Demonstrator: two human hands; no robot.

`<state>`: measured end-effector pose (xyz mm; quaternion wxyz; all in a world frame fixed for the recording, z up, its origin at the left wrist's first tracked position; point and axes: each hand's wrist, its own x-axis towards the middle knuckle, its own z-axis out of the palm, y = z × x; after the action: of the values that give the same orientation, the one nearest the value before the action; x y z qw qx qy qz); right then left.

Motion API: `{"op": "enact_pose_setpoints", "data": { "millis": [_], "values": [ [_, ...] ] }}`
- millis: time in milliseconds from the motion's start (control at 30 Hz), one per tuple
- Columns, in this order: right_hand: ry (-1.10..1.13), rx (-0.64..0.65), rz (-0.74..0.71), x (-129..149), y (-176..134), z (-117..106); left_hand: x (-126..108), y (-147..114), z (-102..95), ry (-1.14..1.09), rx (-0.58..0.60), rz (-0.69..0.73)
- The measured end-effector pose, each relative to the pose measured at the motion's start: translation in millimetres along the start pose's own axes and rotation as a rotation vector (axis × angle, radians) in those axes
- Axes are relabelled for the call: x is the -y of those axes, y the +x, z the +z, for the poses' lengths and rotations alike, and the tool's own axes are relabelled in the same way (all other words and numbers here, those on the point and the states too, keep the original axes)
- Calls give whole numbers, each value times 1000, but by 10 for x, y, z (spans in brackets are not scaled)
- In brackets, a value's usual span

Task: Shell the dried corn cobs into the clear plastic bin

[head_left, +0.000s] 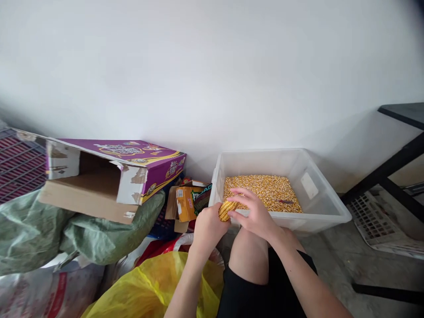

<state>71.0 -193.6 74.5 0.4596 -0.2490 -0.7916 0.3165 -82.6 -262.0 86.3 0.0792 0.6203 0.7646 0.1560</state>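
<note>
An ear of corn [227, 210] with yellow kernels is held between my two hands, over the near left corner of a clear plastic bin [318, 216]. My left hand [210, 225] is wrapped round one end of the ear. My right hand [253, 212] has its fingers curved about the other end, thumb below and fingers above. Loose corn kernels [265, 187] cover the floor of the bin. On top of them, at the right, lies a small dark reddish tool [285, 202] whose kind I cannot make out.
Left of the bin an open purple cardboard box [159, 176] lies on green sacks [99, 229], beside small cartons [185, 205]. A yellow plastic bag [149, 287] is by my left forearm. A black-framed table [391, 172] and white basket [374, 216] stand at the right.
</note>
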Motion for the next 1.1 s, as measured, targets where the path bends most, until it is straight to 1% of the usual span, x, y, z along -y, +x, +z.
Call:
{"op": "enact_pose_setpoints", "data": {
  "millis": [67,167,233,400,500,567,667,733,767,800,867,933,967,1033,1100],
  "values": [
    [-60,32,-90,-43,-5,13,-64,-5,12,68,3,20],
    [-49,37,-152,-120,-33,25,-148,3,42,123,-8,40],
    [-36,11,-165,-148,-56,12,-201,27,67,133,-21,53],
    [-91,-123,-178,-152,-102,-60,-359,124,117,92,-61,105],
    [-134,-144,-152,-163,-92,-129,-440,166,142,31,-66,131],
    [-124,-199,-98,-190,-58,-212,-463,185,161,-38,-71,160],
    [-75,-390,43,-263,-15,-383,-442,213,186,-184,-50,196],
    [-37,-493,140,-316,-34,-481,-407,231,194,-269,-28,169],
    [-13,-509,186,-339,-63,-510,-389,239,194,-305,-22,148],
    [20,-502,234,-356,-103,-522,-373,246,192,-338,-16,129],
    [116,-432,342,-370,-200,-491,-356,255,187,-398,-11,107],
    [225,-361,449,-356,-288,-407,-359,260,193,-447,-9,106],
    [271,-349,489,-342,-319,-356,-368,261,202,-466,-10,106],
    [330,-369,525,-310,-344,-256,-396,258,237,-499,-18,101],
    [348,-406,526,-282,-332,-177,-437,248,287,-522,-44,93]
  ]
}}
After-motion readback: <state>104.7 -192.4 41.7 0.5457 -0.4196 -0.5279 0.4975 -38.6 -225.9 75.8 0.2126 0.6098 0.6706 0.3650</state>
